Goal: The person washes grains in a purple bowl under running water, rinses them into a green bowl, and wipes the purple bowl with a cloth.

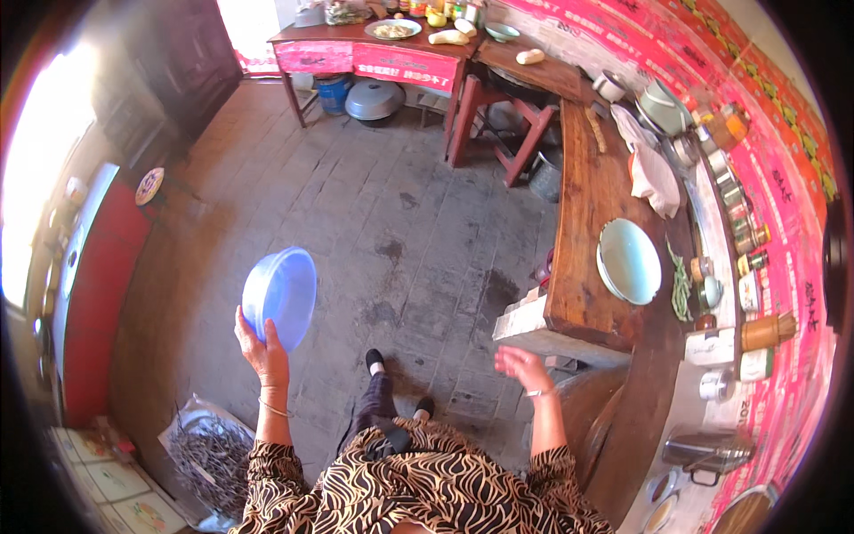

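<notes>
A translucent blue plastic basin (279, 297) is gripped at its rim by my left hand (265, 347). It is tipped on its side in the air, and its inside looks empty. My right hand (524, 367) is held out with nothing in it, fingers slightly spread. It hovers near the front corner of a wooden counter (577, 220), apart from it. On that counter rests a pale enamel basin (628, 261) with a light blue inside. Green bean pods (679, 280) lie to its right.
A stool (500, 127) and a table (313, 33) with a plate of food (393, 29) stand ahead. Jars (740, 213) line the right wall. Dry twigs (210, 460) lie on the floor at lower left, near a red cabinet (103, 300). A large brown vessel (587, 414) is by my right arm.
</notes>
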